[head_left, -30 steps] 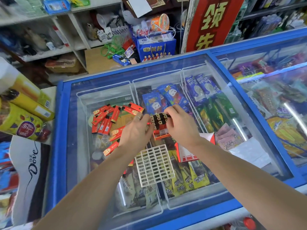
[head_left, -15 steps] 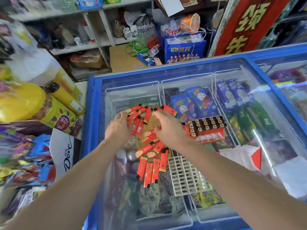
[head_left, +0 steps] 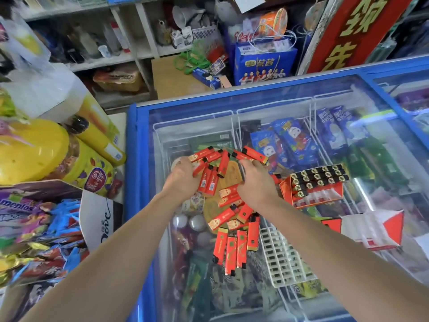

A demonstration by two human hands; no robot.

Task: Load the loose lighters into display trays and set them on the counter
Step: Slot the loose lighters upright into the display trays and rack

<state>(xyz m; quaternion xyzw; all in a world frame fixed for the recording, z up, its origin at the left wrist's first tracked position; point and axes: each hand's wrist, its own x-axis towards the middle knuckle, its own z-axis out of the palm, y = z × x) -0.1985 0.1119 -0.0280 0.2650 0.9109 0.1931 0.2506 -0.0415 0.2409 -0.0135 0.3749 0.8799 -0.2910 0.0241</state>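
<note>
Freezer lid (head_left: 301, 117), blue-framed glass, serving as the counter and filling the view from centre out to 3 o'clock; on it, at 3 o'clock of the pile, a filled display tray (head_left: 313, 187) in red card, black lighter caps up in rows, standing just right of the right hand; at 5 o'clock a bare white grid insert (head_left: 283, 254) lying flat, slots unfilled; beside it at 4 o'clock a flattened red-and-white carton (head_left: 371, 231). Loose lighters (head_left: 222, 201) strewn on the glass from 12 down to 6 o'clock: upper cluster fanned, long axes running every way, several tipped toward 1 and 2 o'clock; lower four side by side, long axes near vertical in view, black caps toward 6 o'clock. Left hand (head_left: 183, 180) curled at 9 o'clock of the upper cluster, fingers touching the lighters' edge, apparently raking; firm grip not certain. Right hand (head_left: 255, 182) curled over the cluster's 3 o'clock side, fingertips on the lighters, likewise gathering rather than clearly lifting. Likely step: sweeping the scatter together for loading. Best done by squaring the lighters parallel first, caps all one way, then taking a few at once and dropping them bases-down into the grid; sliding on glass risky near the lid's edge, so pulling inward toward the insert advisable
</note>
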